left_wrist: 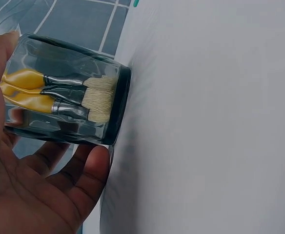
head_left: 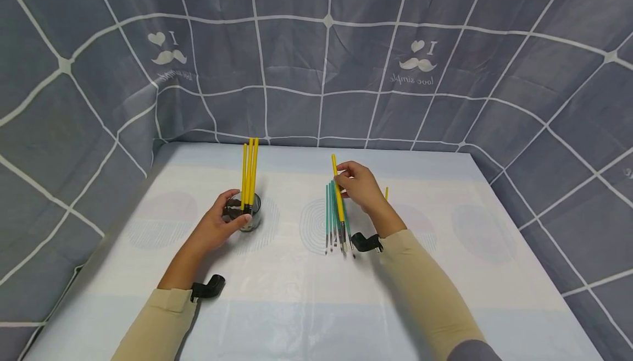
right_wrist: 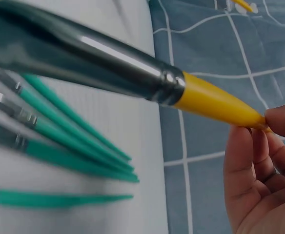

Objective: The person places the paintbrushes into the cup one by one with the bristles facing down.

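Note:
My left hand (head_left: 214, 230) grips a clear drinking glass (head_left: 255, 219) on the left of the table, with the thumb on one side and fingers round the other. Three yellow-handled paintbrushes (head_left: 250, 179) stand in it, handles up; the left wrist view shows their pale bristles (left_wrist: 101, 100) near the glass bottom. With thumb and fingertips, my right hand (head_left: 361, 186) pinches another yellow paintbrush (head_left: 338, 199) by its handle, bristle end down. It hangs over a bunch of teal-handled paintbrushes (head_left: 327, 212), which lie side by side on the table, handles away from me.
Behind my right wrist, the tip of one more yellow handle (head_left: 387, 192) shows, mostly hidden. A pale patterned cloth covers the table (head_left: 296, 306). Grey curtains (head_left: 292, 59) with white lines enclose its back and sides. Each wrist wears a black camera mount (head_left: 209, 287).

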Available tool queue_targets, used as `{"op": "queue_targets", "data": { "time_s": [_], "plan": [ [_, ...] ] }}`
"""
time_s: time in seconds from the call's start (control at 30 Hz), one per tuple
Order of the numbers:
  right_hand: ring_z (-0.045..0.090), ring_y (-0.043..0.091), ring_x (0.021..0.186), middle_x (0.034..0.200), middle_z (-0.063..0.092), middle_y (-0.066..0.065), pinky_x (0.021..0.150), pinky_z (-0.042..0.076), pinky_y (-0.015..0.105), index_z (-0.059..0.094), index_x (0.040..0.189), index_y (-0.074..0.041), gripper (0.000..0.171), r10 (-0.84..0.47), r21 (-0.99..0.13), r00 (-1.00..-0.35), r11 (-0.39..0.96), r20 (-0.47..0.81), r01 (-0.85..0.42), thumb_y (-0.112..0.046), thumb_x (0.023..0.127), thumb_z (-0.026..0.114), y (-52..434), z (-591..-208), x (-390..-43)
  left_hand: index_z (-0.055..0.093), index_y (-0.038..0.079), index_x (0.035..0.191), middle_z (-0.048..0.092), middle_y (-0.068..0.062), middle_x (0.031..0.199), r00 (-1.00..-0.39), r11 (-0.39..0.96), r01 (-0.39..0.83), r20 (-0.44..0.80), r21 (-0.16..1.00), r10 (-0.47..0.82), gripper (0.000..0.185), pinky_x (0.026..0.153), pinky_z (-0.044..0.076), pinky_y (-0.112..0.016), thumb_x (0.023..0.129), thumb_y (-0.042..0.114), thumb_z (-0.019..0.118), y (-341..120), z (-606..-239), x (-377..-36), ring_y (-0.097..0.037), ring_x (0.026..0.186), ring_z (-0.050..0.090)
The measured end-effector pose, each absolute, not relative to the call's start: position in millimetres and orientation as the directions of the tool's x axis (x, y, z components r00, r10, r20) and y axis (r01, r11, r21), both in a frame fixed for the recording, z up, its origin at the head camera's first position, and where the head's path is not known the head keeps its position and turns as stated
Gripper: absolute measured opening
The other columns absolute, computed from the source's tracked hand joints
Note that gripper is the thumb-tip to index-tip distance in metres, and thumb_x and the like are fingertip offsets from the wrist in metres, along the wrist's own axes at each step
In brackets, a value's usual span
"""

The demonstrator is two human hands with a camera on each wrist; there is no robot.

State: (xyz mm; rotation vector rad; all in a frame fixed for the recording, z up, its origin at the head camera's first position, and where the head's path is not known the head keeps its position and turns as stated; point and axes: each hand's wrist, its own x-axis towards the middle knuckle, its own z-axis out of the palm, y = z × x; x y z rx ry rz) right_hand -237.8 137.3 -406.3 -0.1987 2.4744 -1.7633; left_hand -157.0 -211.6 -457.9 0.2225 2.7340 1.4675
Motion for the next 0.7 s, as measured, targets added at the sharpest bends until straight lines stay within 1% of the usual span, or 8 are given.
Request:
{"op": "queue_targets", "data": {
  "time_s": [0.2, 0.3, 0.57, 0.7],
  "plan": [
    [0.062, 0.026, 0.081, 0.095, 0.056, 0.011, 0.07, 0.056, 0.036, 0.058, 0.124, -0.003, 0.027, -0.205, -0.958, -0.977, 0.264, 0.055, -0.109, -0.012, 0.098, 0.059, 122, -401, -237, 0.025, 0.011, 0.154, 0.051, -0.024, 0.137, -0.987, 0.524, 0.129, 0.057, 0.842, 0.15, 0.075, 0.097, 0.04, -0.057, 0.096, 0.031, 0.068, -211, -457, -159, -0.039, 0.117, 0.054],
    [0.062, 0.025, 0.083, 0.095, 0.056, 0.01, 0.071, 0.055, 0.036, 0.059, 0.125, -0.003, 0.028, -0.221, -0.962, -0.972, 0.239, 0.077, -0.131, -0.012, 0.098, 0.058, 113, -397, -238, 0.025, 0.011, 0.154, 0.05, -0.024, 0.138, -0.988, 0.526, 0.124, 0.054, 0.841, 0.147, 0.075, 0.097, 0.04, -0.057, 0.096, 0.032, 0.068, -211, -457, -159, -0.039, 0.118, 0.053],
    [0.063, 0.022, 0.082, 0.092, 0.057, 0.008, 0.069, 0.056, 0.034, 0.059, 0.121, -0.001, 0.025, -0.225, -0.981, -0.967, 0.127, 0.117, -0.148, -0.007, 0.097, 0.059, 86, -392, -241, 0.026, 0.012, 0.153, 0.051, -0.024, 0.137, -0.988, 0.523, 0.123, 0.055, 0.844, 0.142, 0.075, 0.096, 0.04, -0.057, 0.095, 0.031, 0.07, -212, -460, -158, -0.039, 0.117, 0.053],
    [0.064, 0.021, 0.083, 0.092, 0.057, 0.008, 0.069, 0.056, 0.034, 0.059, 0.12, -0.001, 0.024, -0.217, -0.982, -0.967, 0.104, 0.131, -0.156, -0.006, 0.096, 0.06, 75, -390, -243, 0.027, 0.012, 0.153, 0.052, -0.023, 0.136, -0.989, 0.527, 0.117, 0.053, 0.842, 0.135, 0.075, 0.094, 0.042, -0.054, 0.095, 0.031, 0.07, -213, -461, -158, -0.038, 0.117, 0.053]
  ]
}}
